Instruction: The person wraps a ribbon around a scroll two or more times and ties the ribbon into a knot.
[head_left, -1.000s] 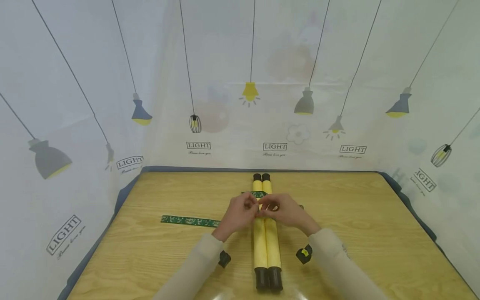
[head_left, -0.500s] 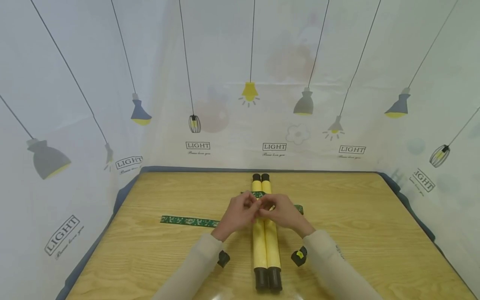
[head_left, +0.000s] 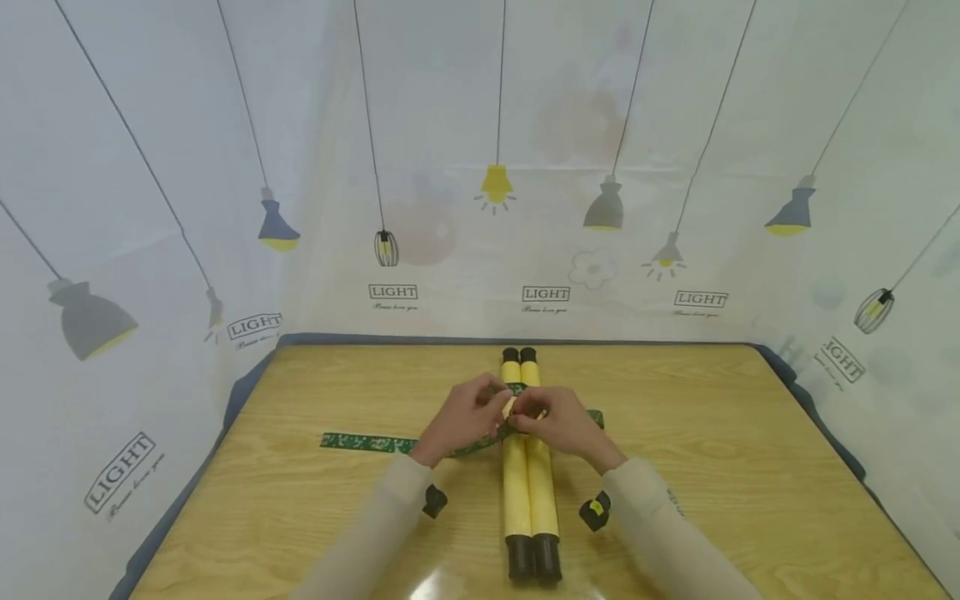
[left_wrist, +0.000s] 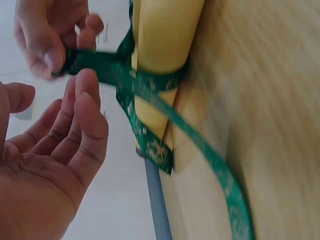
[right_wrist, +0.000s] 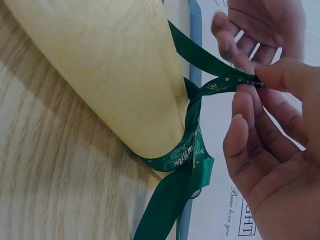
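Two yellow rolled scrolls (head_left: 517, 492) with dark end caps lie side by side on the table. A green printed ribbon (right_wrist: 175, 159) is wrapped round them and crossed on top. My right hand (head_left: 561, 423) pinches a folded loop of the ribbon between thumb and fingers above the crossing. Facing it, my left hand (head_left: 459, 419) has its thumb apart from its bent fingers, and its fingertips (left_wrist: 89, 82) are right at the ribbon loop. One long ribbon tail (head_left: 367, 442) runs left beneath the left wrist; another end (head_left: 596, 417) shows beyond the right hand.
The wood-grain table (head_left: 720, 467) has a dark blue edge (head_left: 420, 339) along the back. Behind it hangs a white sheet (head_left: 450, 100) printed with lamps. Small black wrist devices (head_left: 596, 512) show below both wrists.
My left hand has drawn slightly left, its fingertips parting from the right hand's. More of the ribbon tail now shows rising from the table toward the scrolls. The right hand keeps its pinch.
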